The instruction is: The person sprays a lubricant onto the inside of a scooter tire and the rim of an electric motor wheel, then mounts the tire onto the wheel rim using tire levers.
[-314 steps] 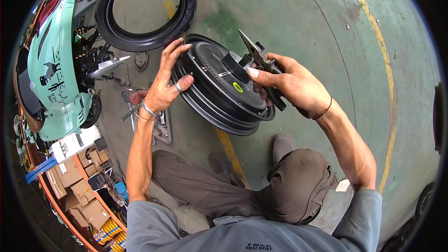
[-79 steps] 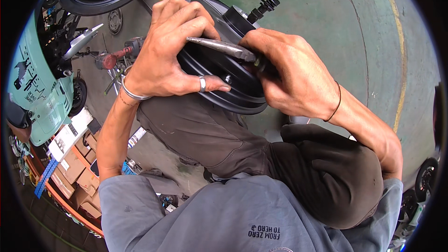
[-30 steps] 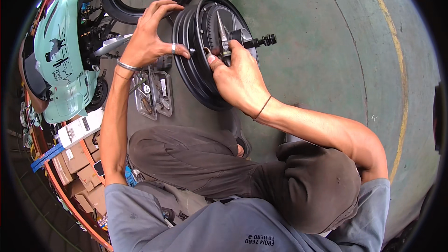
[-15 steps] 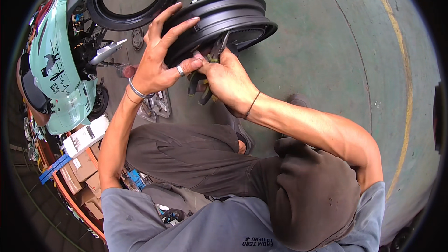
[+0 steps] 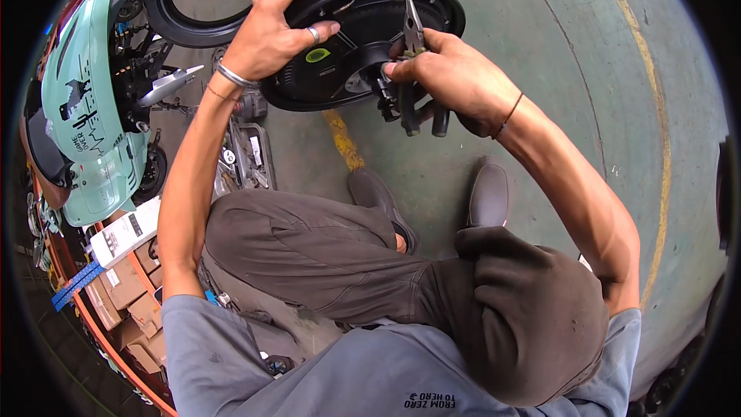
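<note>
A black wheel rim with a hub motor [image 5: 309,77] is tilted in front of me, its dark hub face turned toward me. My left hand [image 5: 282,22] grips the rim's upper left, fingers over the outer edge and thumb on the inner side. Needle-nose pliers [image 5: 413,29] are held in my right hand [image 5: 467,77], jaws pointing up at the rim's right part and handles hanging below the fingers. Beside my right thumb, black cable ends or connectors [image 5: 386,100] hang at the hub's middle. Whether the right fingers also hold them is hard to see.
Behind the rim at upper left lies a black tyre [image 5: 193,35]. A mint-green scooter [image 5: 81,100] stands at the left. A tray of parts [image 5: 255,158] rests on the floor by my knee, with cardboard boxes [image 5: 123,284] in an orange-edged rack further left.
The rim has tipped so that its hub face shows. My right hand has moved right and up with the pliers, off the rim's lower edge. My left hand has shifted upward along the rim.
</note>
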Demonstrator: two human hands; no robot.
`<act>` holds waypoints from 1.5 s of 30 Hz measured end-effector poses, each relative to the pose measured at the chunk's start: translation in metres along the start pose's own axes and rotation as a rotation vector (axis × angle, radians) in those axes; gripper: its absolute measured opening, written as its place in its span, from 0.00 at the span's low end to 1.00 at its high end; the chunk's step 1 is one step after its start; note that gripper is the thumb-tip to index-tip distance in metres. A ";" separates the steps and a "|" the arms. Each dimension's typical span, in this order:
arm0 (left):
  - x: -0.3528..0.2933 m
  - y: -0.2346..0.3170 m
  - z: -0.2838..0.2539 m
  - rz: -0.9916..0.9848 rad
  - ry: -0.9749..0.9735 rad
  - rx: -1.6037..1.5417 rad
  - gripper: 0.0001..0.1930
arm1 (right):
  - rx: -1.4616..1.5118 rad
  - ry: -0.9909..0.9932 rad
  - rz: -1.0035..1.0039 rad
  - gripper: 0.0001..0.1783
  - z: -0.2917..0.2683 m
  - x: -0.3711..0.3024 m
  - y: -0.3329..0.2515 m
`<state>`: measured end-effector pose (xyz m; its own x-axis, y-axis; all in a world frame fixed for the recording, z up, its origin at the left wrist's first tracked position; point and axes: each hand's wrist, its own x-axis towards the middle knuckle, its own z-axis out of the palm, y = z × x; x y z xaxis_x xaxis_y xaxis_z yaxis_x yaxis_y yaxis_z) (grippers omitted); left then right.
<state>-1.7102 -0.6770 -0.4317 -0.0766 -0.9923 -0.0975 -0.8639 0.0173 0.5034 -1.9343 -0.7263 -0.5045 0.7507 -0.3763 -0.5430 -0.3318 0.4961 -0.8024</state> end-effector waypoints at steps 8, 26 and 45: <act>0.019 -0.059 -0.011 -0.084 0.071 -0.104 0.29 | -0.764 0.024 -0.158 0.18 -0.048 0.009 -0.048; 0.050 -0.039 -0.015 -0.035 -0.015 -0.036 0.31 | -1.433 -0.278 -0.088 0.10 -0.057 0.037 -0.144; 0.047 -0.028 -0.012 -0.069 -0.003 0.080 0.30 | -1.578 -0.314 -0.059 0.11 -0.050 0.052 -0.153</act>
<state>-1.6836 -0.7251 -0.4402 -0.0169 -0.9910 -0.1325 -0.9041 -0.0415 0.4253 -1.8732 -0.8613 -0.4220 0.7988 -0.0988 -0.5934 -0.3787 -0.8490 -0.3685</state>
